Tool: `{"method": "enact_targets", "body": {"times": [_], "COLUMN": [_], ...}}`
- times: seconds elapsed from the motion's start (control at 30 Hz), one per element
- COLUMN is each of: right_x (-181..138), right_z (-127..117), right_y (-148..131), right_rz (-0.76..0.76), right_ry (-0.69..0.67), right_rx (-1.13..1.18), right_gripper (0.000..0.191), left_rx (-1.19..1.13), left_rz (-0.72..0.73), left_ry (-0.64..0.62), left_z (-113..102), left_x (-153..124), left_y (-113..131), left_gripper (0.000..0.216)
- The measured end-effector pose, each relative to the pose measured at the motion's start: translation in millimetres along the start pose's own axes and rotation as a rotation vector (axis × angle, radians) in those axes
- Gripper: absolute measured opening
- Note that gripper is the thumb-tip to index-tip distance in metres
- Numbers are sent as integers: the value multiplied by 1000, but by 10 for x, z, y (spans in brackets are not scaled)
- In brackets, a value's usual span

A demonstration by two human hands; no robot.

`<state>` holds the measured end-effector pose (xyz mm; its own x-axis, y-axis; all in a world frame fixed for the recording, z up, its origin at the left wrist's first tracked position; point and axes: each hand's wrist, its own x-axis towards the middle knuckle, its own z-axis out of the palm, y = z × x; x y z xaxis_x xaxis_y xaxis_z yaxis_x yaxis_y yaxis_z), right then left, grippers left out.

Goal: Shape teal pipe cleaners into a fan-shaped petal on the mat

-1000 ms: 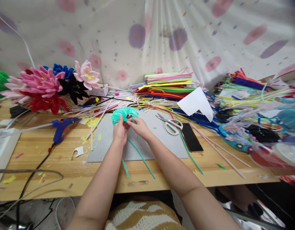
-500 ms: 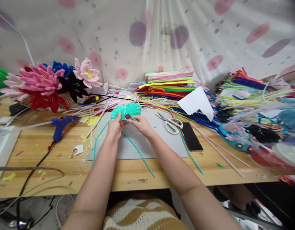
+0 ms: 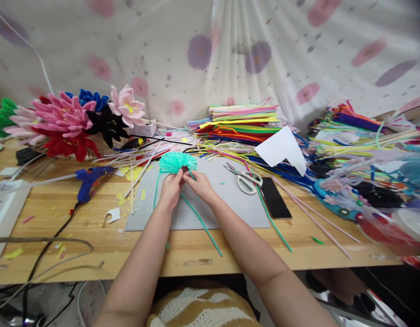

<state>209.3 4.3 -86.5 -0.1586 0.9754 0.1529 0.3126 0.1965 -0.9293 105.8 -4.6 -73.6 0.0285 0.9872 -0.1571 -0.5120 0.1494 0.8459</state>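
Observation:
A fan-shaped piece of turquoise pipe cleaners is held up over the grey cutting mat. My left hand is closed on its lower edge, thumb and fingers pinched. Close beside it, my right hand pinches the piece's lower right end; the fingertips of both hands nearly meet. A loose green pipe cleaner slants down from beneath the hands across the mat to the table front. Scissors with pale handles lie on the mat to the right, a second green pipe cleaner beside them.
A blue glue gun with its cord lies at left, below a bunch of fuzzy flowers. Bundled pipe cleaners are stacked at the back. A phone and white paper lie right of centre, with more craft materials farther right.
The turquoise fan has turned in my hands, its rounded edge now facing up and away. My left hand has shifted lower and closer to my right. The view has tilted slightly.

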Motion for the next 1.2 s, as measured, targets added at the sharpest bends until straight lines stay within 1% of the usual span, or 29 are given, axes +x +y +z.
{"method": "enact_targets", "body": {"times": [0.1,0.2,0.27,0.33,0.47,0.6,0.67,0.73,0.77,0.83,0.93,1.07,1.13,1.2], "right_x": [-41,-74,-93,-110,-144,-164,-161,-153,-149,-142,-147,-177,-189,-189], "right_z": [26,35,35,25,-16,-32,-17,6,16,26,6,-62,-93,-114], "right_y": [-12,-74,-128,-177,-241,-278,-299,-324,-337,-362,-403,-475,-505,-520], "right_rz": [-21,-34,-26,6,37,29,26,21,19,18,2,-61,-80,-100], "right_ry": [29,85,110,95,10,-69,-97,-118,-124,-130,-170,-256,-298,-334], "right_rx": [-29,-118,-263,-429,-703,-859,-902,-934,-947,-971,-1021,-1098,-1134,-1155], "right_gripper": [28,35,33,32,35,35,35,34,35,35,36,35,34,35], "left_rx": [-58,-155,-241,-305,-342,-324,-220,-40,50,179,200,87,62,78], "left_rz": [38,25,-7,-26,-28,-73,-8,107,152,191,131,-34,-113,-162], "left_ry": [123,188,230,282,337,318,311,304,289,235,146,72,51,71], "left_z": [27,75,115,147,168,155,139,112,94,53,-6,-58,-76,-89], "left_x": [-11,-17,-19,-21,-22,-17,-12,-5,-1,6,6,-9,-7,8], "left_y": [-58,-58,-36,-2,71,52,-6,-73,-102,-141,-149,-94,-54,-19], "left_gripper": [33,23,17,15,23,21,22,29,32,34,32,31,30,30]}}
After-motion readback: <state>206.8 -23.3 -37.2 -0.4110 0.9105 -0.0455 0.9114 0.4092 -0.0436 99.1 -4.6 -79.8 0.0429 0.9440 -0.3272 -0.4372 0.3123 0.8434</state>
